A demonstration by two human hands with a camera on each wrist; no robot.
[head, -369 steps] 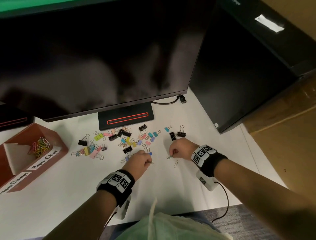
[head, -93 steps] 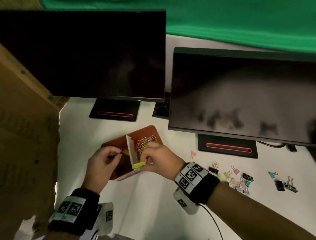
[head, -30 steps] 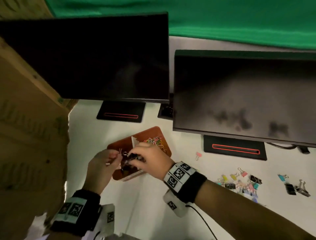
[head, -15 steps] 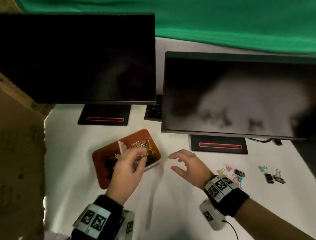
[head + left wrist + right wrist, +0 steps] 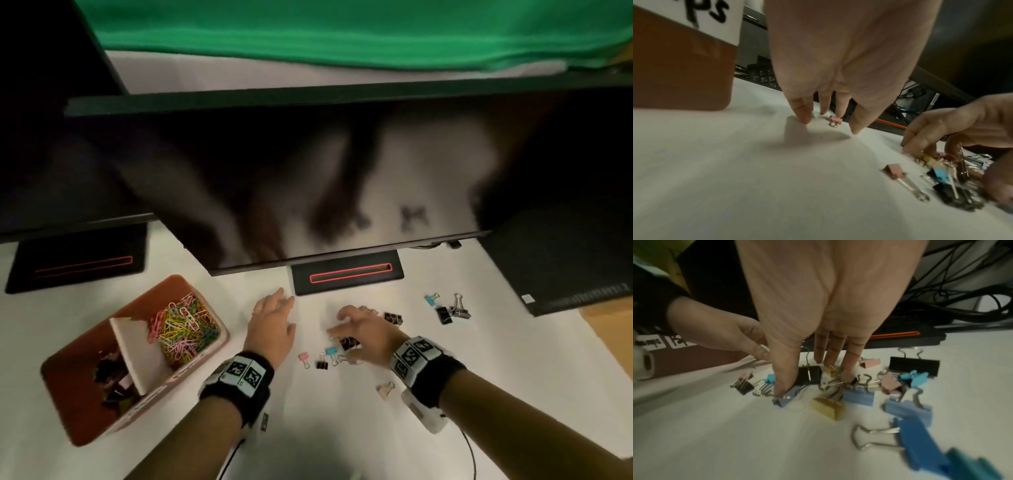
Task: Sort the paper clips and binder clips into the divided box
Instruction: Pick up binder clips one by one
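Note:
The brown divided box (image 5: 85, 407) stands at the left of the white table. Coloured paper clips (image 5: 181, 329) fill its right compartment, and binder clips (image 5: 113, 377) lie in its left one. My left hand (image 5: 277, 315) hovers right of the box with straight fingers (image 5: 803, 115) and holds nothing; a pink binder clip (image 5: 834, 121) lies just past them. My right hand (image 5: 346, 329) is spread over a pile of binder clips (image 5: 859, 386). Its thumb touches a blue clip (image 5: 786, 396), and its fingers (image 5: 830, 356) touch the clips behind. I see no clip lifted.
More binder clips (image 5: 445, 308) lie to the right, and a pale one (image 5: 385, 389) sits by my right wrist. Two monitors overhang the table on black stands (image 5: 346, 274). A black computer case (image 5: 565, 267) stands at the right. A keyboard (image 5: 764, 76) lies behind.
Both hands have left the box and moved right to the loose binder clips. The left hand was over the paper clip compartment; the right hand has come down onto the pile.

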